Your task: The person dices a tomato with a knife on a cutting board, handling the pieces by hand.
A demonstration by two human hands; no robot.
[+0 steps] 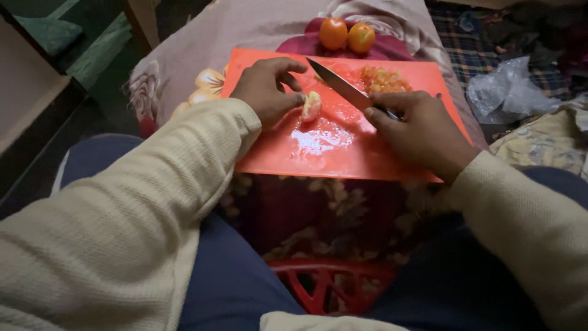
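1. Steadying a pale, wet wedge of cut tomato (pixel 312 105) on the flat orange-red plastic cutting board (pixel 343 156), your left hand (pixel 264 89) pinches it between thumb and fingertips, just left of the board's middle.
2. Your right hand (pixel 422 132) is closed around the dark handle of a long steel kitchen knife (pixel 343 89), whose blade angles over the board toward its far edge, tip raised just past the wedge.
3. Curl the left fingertips back from the blade's path and bring the edge down squarely; the board looks slick with juice, so the piece may slide.
4. Chopped tomato pieces (pixel 383 78) sit heaped at the board's far right, and two whole orange-red tomatoes (pixel 346 35) rest just beyond its far edge.
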